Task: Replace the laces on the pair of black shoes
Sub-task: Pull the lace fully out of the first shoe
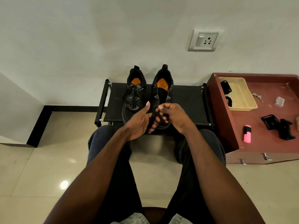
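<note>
Two black shoes with orange insoles stand side by side on a low black rack (186, 101), toes toward me. The left shoe (134, 94) has a black lace threaded and loosely tied. The right shoe (162, 89) shows bare eyelets in its upper part. Over the right shoe's toe, my left hand (139, 122) and my right hand (174, 116) meet. Both hold a black lace (154, 118) between curled fingers. The toe of the right shoe is hidden behind my hands.
A maroon cabinet top (265, 120) at the right carries a cream tray (242, 94) with black laces (226, 88), keys (257, 96), a pink highlighter (247, 133) and a black phone holder (278, 126). My knees sit just below the rack. The wall stands behind, tiled floor (48, 167) around.
</note>
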Motion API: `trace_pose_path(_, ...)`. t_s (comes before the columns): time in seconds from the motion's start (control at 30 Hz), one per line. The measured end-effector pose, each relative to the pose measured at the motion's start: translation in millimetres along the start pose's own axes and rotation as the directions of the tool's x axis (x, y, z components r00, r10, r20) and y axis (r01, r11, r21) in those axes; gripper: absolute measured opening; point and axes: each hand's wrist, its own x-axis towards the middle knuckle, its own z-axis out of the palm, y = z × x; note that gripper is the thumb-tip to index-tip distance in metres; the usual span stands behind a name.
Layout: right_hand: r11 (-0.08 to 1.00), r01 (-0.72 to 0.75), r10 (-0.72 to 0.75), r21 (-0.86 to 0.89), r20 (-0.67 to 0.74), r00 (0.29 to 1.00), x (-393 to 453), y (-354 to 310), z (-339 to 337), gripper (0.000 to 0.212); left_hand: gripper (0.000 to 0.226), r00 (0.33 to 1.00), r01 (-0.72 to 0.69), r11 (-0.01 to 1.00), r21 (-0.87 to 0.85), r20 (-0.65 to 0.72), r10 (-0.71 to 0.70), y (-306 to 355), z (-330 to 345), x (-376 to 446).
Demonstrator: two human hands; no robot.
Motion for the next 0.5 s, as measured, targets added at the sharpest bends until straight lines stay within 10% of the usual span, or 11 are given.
trace_pose_path(0.13, 0.978, -0.033, 0.015, -0.205, -0.088, 0.996, 3.9, 7.8, 11.5, 0.019, 0.077, 0.991, -0.037, 0.976, -0.214, 0.118, 0.064, 2.8, -5.7, -4.9)
trace_pose_path(0.33, 0.889, -0.070, 0.203, -0.453, 0.251, 0.946, -7.1, 8.6, 24.6, 0.019, 0.069, 0.952, -0.305, 0.817, -0.489, -0.142, 0.270, 2.4, -15.6, -2.1)
trace_pose_path(0.5, 0.954, -0.070, 0.186, -0.292, 0.391, 0.901, -14.4, -3.4, 16.0, 0.017, 0.073, 0.900, -0.229, 0.973, 0.024, -0.375, 0.221, -5.6, -12.7, 7.9)
